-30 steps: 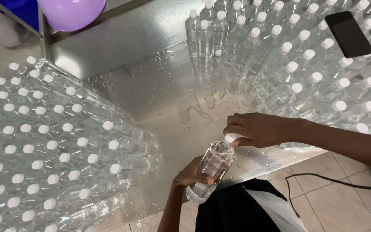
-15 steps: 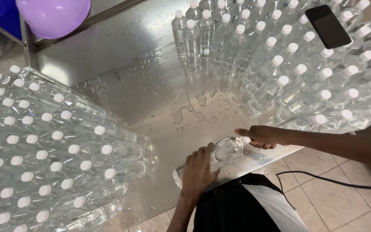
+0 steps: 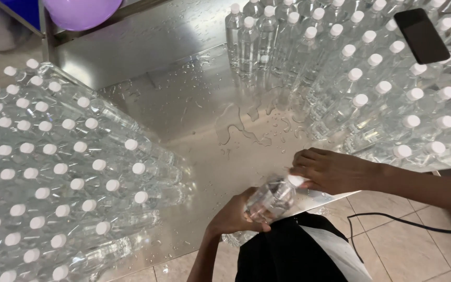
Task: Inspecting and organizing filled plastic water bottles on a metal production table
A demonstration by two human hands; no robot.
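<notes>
My left hand (image 3: 235,213) grips the body of a clear plastic water bottle (image 3: 271,199), held tilted over the near edge of the wet steel table (image 3: 184,104). My right hand (image 3: 325,169) is closed over the bottle's white cap (image 3: 297,180). The bottle is blurred. Upright capped bottles stand in a large block at the left (image 3: 53,172) and another at the right (image 3: 387,89).
A black phone (image 3: 422,35) lies on top of the bottles at the upper right. A purple balloon (image 3: 82,10) is at the top left. Water puddles (image 3: 244,128) lie mid-table. A black cable (image 3: 408,223) runs over the tiled floor.
The bottle went from upright to lying low along the table edge, and is now lifted and tilted again, with my right hand back on its cap.
</notes>
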